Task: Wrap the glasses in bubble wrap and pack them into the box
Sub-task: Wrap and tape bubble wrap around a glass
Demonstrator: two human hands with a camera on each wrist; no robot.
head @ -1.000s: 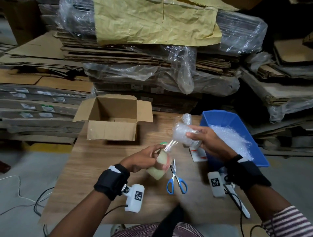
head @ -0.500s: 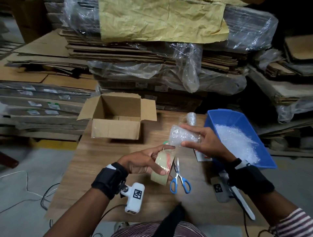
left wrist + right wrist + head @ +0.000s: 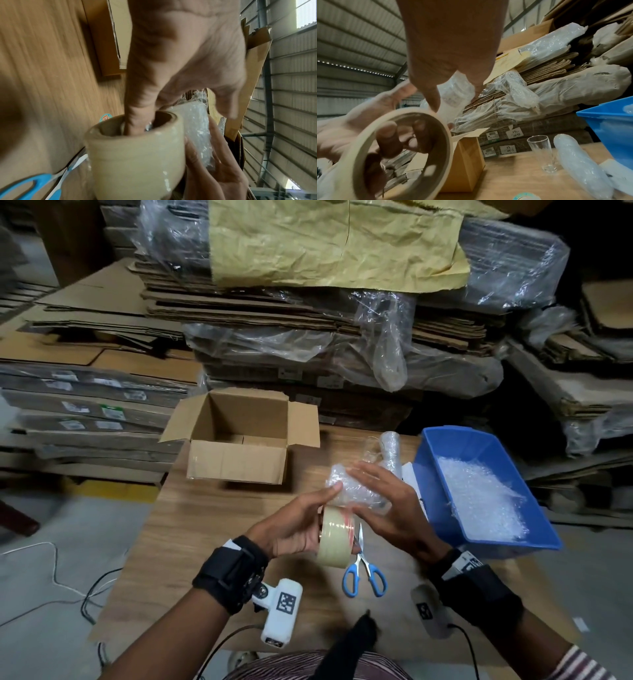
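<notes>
Bubble-wrapped glass lies gripped in your right hand; your left hand hooks fingers through the tape roll, thumb pressing the wrap, above the table.

The head view is dim, darkest at the upper right corner, with glare on the plastic sheeting and bent, blurred edges. Both wrist views are strongly warped. Daylight enters through a window in the left wrist view; the worktop and left hand are motion-smeared.
</notes>
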